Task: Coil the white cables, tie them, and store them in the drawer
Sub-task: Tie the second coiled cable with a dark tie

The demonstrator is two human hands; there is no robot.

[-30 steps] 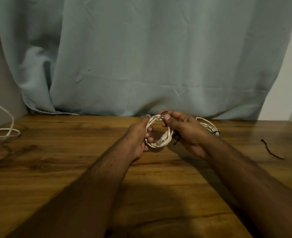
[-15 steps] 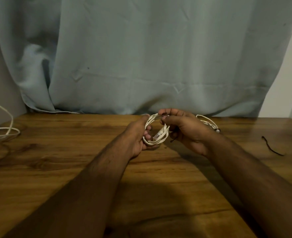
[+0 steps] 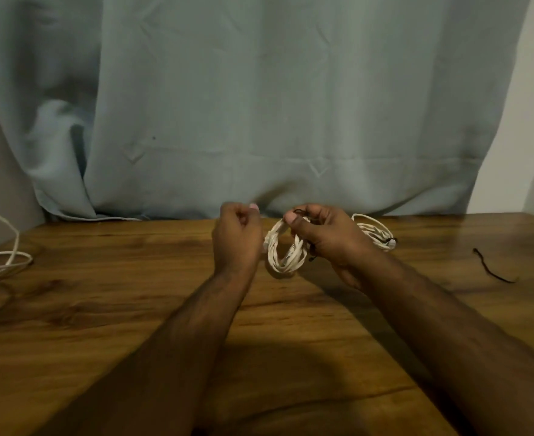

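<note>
My right hand [image 3: 325,237] holds a small coil of white cable [image 3: 283,251] above the wooden table [image 3: 133,294], thumb and fingers pinching its top. A thin dark tie [image 3: 297,211] shows at that pinch, and another dark bit hangs by the palm. My left hand [image 3: 237,237] is just left of the coil, its fingers curled into a fist with the thumb on top; I see nothing in it. A second white coil [image 3: 374,232], bound with a dark tie, lies on the table behind my right hand. No drawer is in view.
A loose white cable [image 3: 6,256] sprawls at the table's left edge and runs up out of view. One spare dark tie [image 3: 492,269] lies on the table at the right. A pale blue curtain [image 3: 259,121] hangs behind the table.
My left hand has let go of the coil and lifted up and left into a fist. The right hand keeps the coil, which has risen slightly.
</note>
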